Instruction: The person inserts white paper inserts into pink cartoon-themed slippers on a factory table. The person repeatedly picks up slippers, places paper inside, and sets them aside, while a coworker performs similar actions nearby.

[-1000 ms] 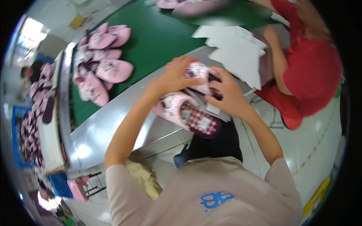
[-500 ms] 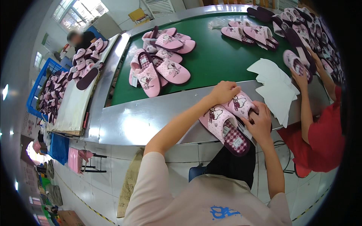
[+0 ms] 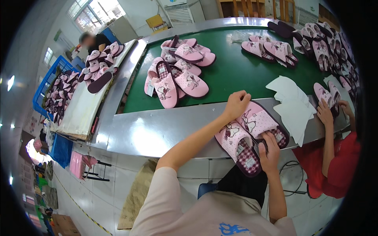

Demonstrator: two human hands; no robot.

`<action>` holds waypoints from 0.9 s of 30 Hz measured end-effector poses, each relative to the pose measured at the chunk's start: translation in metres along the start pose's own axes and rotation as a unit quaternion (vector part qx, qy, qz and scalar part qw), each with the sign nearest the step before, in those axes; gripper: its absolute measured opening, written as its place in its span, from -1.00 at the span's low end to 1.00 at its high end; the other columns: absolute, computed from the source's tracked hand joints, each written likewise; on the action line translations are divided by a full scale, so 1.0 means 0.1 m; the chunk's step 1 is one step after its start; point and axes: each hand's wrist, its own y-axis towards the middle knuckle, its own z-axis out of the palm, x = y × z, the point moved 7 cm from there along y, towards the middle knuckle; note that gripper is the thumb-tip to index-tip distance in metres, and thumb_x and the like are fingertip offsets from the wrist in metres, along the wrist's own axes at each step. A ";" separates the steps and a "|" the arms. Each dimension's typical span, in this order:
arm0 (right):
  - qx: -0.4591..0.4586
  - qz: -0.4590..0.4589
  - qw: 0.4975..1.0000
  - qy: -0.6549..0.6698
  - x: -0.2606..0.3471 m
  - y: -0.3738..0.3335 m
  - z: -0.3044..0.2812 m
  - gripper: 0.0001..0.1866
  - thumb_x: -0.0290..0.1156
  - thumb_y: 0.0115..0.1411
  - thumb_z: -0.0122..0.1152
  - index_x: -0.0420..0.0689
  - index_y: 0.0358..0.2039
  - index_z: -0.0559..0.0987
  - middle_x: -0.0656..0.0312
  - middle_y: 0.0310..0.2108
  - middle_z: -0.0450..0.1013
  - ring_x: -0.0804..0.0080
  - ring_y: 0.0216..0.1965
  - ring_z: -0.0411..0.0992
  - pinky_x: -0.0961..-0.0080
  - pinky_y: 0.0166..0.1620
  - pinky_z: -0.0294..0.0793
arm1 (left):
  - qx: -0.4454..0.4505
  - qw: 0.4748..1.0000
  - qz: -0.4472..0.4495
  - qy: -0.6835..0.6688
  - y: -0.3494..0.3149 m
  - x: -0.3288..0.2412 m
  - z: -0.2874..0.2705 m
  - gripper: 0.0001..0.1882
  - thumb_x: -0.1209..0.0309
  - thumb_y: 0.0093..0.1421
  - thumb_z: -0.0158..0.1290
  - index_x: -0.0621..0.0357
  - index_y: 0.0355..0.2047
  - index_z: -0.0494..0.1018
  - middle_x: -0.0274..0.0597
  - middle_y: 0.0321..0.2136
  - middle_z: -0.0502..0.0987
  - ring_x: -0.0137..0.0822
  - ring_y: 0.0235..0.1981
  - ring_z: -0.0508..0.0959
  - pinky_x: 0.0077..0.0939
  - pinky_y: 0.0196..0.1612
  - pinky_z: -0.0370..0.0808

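Note:
A pair of pink slippers with purple soles, checked linings and a printed cartoon figure lies at the table's near edge, toes pointing away to the left. My left hand [image 3: 238, 105] is closed at the toe of the right slipper [image 3: 258, 120], fingers curled. My right hand [image 3: 270, 152] has its fingers at that slipper's opening, over the inner edge, thumb apart; its fingertips are partly hidden. Beside it, the left slipper [image 3: 233, 137] sticks out past the table edge with its heel toward me. Neither hand touches the left slipper visibly.
White paper sheets [image 3: 293, 112] lie right of the slippers. A pile of pink slippers [image 3: 183, 74] sits on the green surface [image 3: 226, 78]. At right, a co-worker's hands [image 3: 326, 114] hold slippers near a large heap [image 3: 330, 43]. A blue crate [image 3: 39, 96] stands at left.
The view has shifted. My right hand has moved from inside the right slipper's opening to its inner edge, uncovering the heel. The co-worker's hands have lowered, now holding a pair of slippers.

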 end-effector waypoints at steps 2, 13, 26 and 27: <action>0.070 0.065 0.995 0.040 -0.03 0.09 0.05 -0.49 -0.15 0.37 0.22 -0.37 0.10 0.56 -0.17 -0.03 0.53 -0.17 -0.03 0.54 0.13 0.05 0.52 | -0.003 1.000 -0.018 -0.020 0.00 0.05 -0.01 -0.63 0.28 0.37 0.11 0.37 -0.45 0.40 -0.11 -0.62 0.35 -0.39 -0.53 0.31 -0.31 -0.42 0.34; 0.216 0.076 0.972 0.053 -0.38 0.37 0.41 -0.39 -0.08 0.32 0.35 -0.36 0.13 0.52 -0.01 0.04 0.55 0.03 0.07 0.53 0.23 0.10 0.51 | -0.007 0.996 -0.057 -0.063 0.01 0.22 -0.03 -0.70 0.32 0.31 0.13 0.35 -0.42 0.43 -0.17 -0.61 0.40 -0.41 -0.53 0.33 -0.35 -0.41 0.34; 0.128 0.301 0.879 0.347 -0.57 0.54 0.68 -0.52 -0.30 0.40 0.32 -0.27 0.23 0.49 0.25 0.10 0.51 0.48 0.12 0.46 0.42 0.20 0.46 | 0.078 0.990 -0.068 -0.098 -0.11 0.05 -0.01 -0.79 0.37 0.40 0.10 0.30 -0.27 0.57 -0.36 -0.38 0.56 -0.55 -0.31 0.46 -0.56 -0.20 0.45; 0.143 0.285 0.890 0.325 -0.56 0.58 0.68 -0.52 -0.31 0.40 0.32 -0.27 0.22 0.49 0.24 0.10 0.51 0.48 0.12 0.46 0.41 0.20 0.46 | 0.085 0.987 -0.077 -0.108 -0.14 0.07 -0.02 -0.77 0.37 0.40 0.09 0.32 -0.21 0.61 -0.35 -0.34 0.60 -0.55 -0.27 0.51 -0.56 -0.16 0.48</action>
